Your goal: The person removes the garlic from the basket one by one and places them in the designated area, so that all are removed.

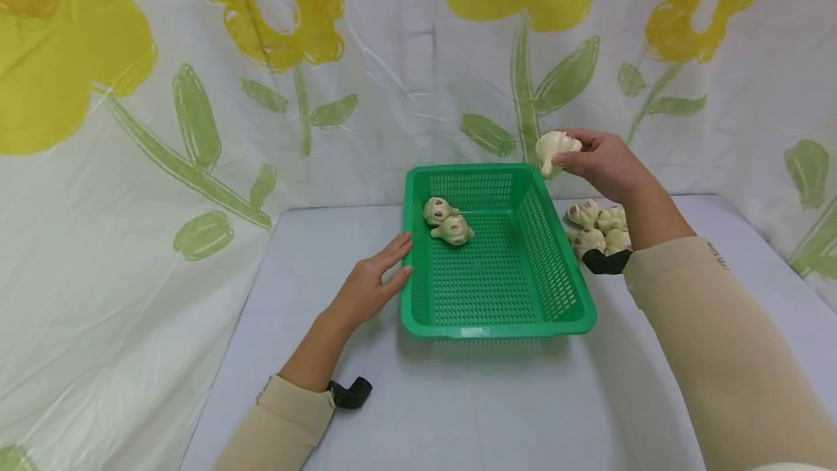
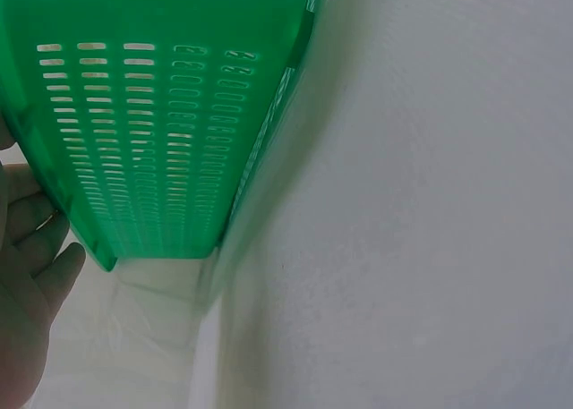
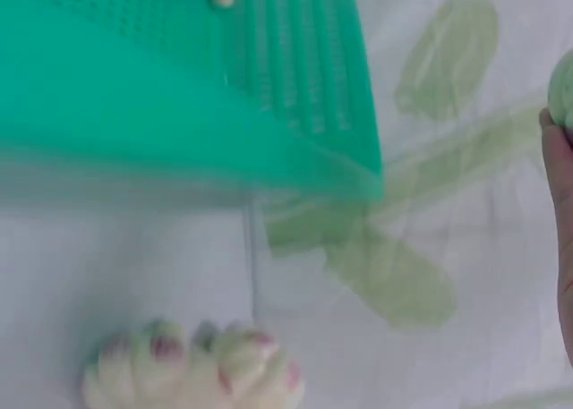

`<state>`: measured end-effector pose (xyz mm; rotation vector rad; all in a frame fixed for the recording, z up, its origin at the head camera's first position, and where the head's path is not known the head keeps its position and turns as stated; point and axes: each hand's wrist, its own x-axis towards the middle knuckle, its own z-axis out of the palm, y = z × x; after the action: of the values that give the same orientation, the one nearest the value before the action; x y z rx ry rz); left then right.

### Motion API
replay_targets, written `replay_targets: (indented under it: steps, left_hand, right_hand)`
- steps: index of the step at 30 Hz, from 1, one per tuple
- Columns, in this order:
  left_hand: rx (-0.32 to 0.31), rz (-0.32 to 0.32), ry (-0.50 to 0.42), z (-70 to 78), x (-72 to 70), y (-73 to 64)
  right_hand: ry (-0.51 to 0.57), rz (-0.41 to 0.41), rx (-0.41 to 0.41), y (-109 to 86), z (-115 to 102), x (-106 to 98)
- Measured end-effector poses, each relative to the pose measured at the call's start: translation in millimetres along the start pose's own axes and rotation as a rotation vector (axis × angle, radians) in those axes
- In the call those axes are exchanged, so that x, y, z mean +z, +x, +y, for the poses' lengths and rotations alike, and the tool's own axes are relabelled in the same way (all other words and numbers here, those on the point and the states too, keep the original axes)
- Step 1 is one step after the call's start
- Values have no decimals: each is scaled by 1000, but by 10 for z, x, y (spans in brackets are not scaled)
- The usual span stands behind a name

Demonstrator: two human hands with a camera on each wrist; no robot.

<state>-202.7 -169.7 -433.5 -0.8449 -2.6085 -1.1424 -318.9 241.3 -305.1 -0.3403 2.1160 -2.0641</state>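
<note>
Above the back right corner of a green plastic basket (image 1: 497, 331), my right hand (image 1: 604, 162) pinches a garlic bulb (image 1: 554, 147) between thumb and fingers. Only the edge of that hand (image 3: 560, 212) shows in the right wrist view. My left hand (image 1: 373, 282) has its fingers extended, with the tips touching the basket's left rim; the left wrist view shows this hand (image 2: 31, 266) beside the perforated wall. Two garlic bulbs (image 1: 453, 230) lie together inside the basket, near its back left. Several more garlic bulbs (image 1: 588, 227) sit on the table right of the basket, partly hidden by my right wrist.
A pale cloth covers the table (image 1: 497, 413). Behind it hangs a white curtain (image 1: 379, 144) printed with yellow flowers and green leaves. Each wrist wears a black strap piece (image 1: 351, 392) at the sleeve end. The basket's raised rim stands between the two groups of bulbs.
</note>
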Motion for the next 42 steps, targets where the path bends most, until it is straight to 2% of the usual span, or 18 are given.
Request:
replay_targets:
  steps: [6, 8, 15, 20, 25, 32, 42]
  left_hand:
    - [0, -2, -5, 7, 7, 3]
    - [1, -1, -3, 9, 5, 2]
    - [0, 13, 4, -15, -8, 7]
    - [2, 15, -3, -25, -19, 15]
    - [3, 14, -3, -22, -23, 17]
    - [-1, 12, 5, -7, -16, 19]
    - [-6, 9, 16, 16, 11, 15]
  right_hand:
    - [143, -4, -64, -244, 59, -283]
    - [147, -7, -73, -335, 100, -361]
    - [0, 52, 16, -611, 345, -606]
    - [-17, 89, 63, -798, 608, -728]
    - [-28, 120, 87, -974, 848, -756]
    - [-170, 164, 122, -1141, 1102, -773]
    - [-372, 149, 117, -1314, 1354, -806]
